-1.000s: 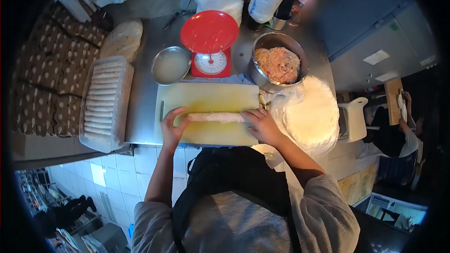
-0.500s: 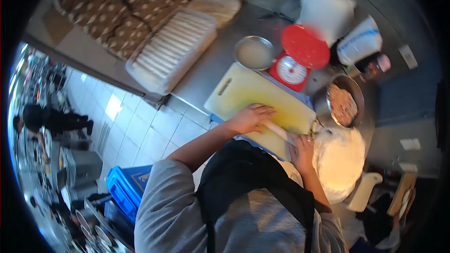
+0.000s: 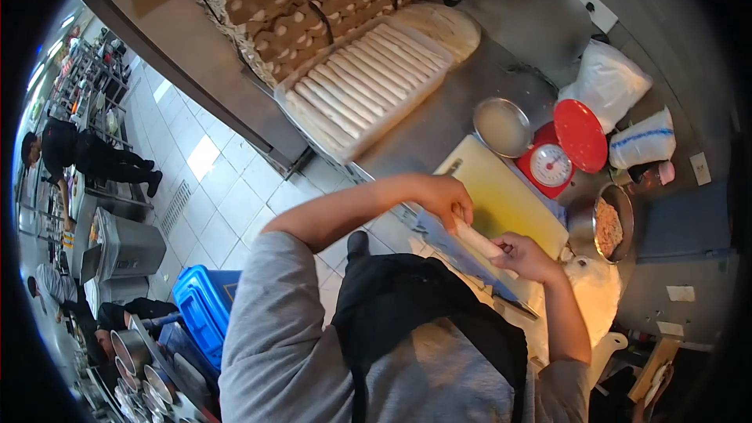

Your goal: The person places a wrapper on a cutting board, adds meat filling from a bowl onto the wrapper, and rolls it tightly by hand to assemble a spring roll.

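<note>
A long pale spring roll (image 3: pixel 476 238) is held between my two hands above the near edge of the yellow-stained cutting board (image 3: pixel 501 192). My left hand (image 3: pixel 445 197) is closed round its far-left end. The fingers of my right hand (image 3: pixel 523 257) pinch the other end. Beyond the board, a steel bowl of cloudy liquid (image 3: pixel 502 128) stands beside a red dial scale (image 3: pixel 551 166). To the right, a deep steel bowl holds pinkish minced filling (image 3: pixel 608 227). A pale, plastic-looking covered pile (image 3: pixel 597 290) lies close to my right forearm.
A plastic tray of similar rolls (image 3: pixel 368 82) sits at the upper left, below stacked egg trays (image 3: pixel 274 12). White bags (image 3: pixel 607 82) stand along the back wall. A blue lidded bin (image 3: pixel 205 309) is on the left floor. Other people (image 3: pixel 74 149) work farther left.
Both hands have lifted the roll off the cutting board toward my body. It lay flat under my fingers before. My view has shifted, showing more of the roll tray.
</note>
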`<state>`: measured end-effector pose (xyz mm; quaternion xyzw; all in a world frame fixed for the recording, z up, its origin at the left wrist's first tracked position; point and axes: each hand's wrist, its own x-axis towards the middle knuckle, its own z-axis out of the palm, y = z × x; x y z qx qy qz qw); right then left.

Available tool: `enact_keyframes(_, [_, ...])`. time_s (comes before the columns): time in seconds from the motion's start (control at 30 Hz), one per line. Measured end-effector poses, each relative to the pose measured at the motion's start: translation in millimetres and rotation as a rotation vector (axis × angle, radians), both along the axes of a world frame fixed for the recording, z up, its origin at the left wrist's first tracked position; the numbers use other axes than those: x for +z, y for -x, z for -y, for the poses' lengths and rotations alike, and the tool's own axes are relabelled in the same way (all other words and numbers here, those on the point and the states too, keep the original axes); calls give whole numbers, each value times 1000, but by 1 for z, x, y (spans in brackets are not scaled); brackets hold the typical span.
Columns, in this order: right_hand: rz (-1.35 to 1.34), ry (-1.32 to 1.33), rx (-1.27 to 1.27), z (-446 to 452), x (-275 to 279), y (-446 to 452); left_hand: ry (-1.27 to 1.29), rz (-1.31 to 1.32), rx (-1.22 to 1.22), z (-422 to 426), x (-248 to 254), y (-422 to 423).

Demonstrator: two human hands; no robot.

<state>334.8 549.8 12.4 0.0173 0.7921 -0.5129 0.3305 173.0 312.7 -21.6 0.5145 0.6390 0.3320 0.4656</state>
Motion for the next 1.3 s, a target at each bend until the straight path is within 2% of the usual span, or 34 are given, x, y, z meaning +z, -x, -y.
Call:
enact_keyframes(0.1, [-40, -11, 165, 67, 35, 63, 67, 117, 47, 82, 44, 56])
enact_keyframes(0.17, [-110, 141, 93, 123, 44, 106, 124, 55, 105, 144, 82, 95])
enact_keyframes(0.2, [-136, 153, 137, 149, 47, 131, 138, 41, 110, 173, 89, 117])
enact_keyframes(0.23, [-158, 168, 181, 175, 47, 155, 273, -73, 176, 196, 107, 131])
enact_keyframes(0.3, [-183, 175, 177, 228, 46, 194, 300, -3, 317, 245, 100, 170])
enact_keyframes(0.4, [-151, 158, 168, 280, 32, 231, 293, 73, 385, 293, 91, 203])
enact_keyframes(0.57, [-45, 77, 184, 305, -14, 253, 325, -25, 230, 308, 50, 224])
enact_keyframes(0.67, [12, -78, 302, 316, -10, 254, 353, -51, 125, 308, 33, 227])
enact_keyframes(0.77, [45, -168, 320, 324, -20, 255, 380, -156, 36, 308, 25, 233])
enact_keyframes(0.83, [69, -168, 277, 326, -24, 253, 446, -264, -42, 301, 38, 227])
enact_keyframes(0.97, [-17, -275, 269, 330, -16, 248, 468, -405, -26, 295, 52, 215])
enact_keyframes(1.03, [-68, -361, 257, 336, -5, 248, 444, -468, 15, 298, 42, 218])
enact_keyframes(1.17, [-126, -429, 210, 341, -9, 240, 419, -521, 132, 297, 49, 209])
enact_keyframes(1.3, [-293, -483, 144, 345, -18, 218, 360, -697, 217, 303, 39, 204])
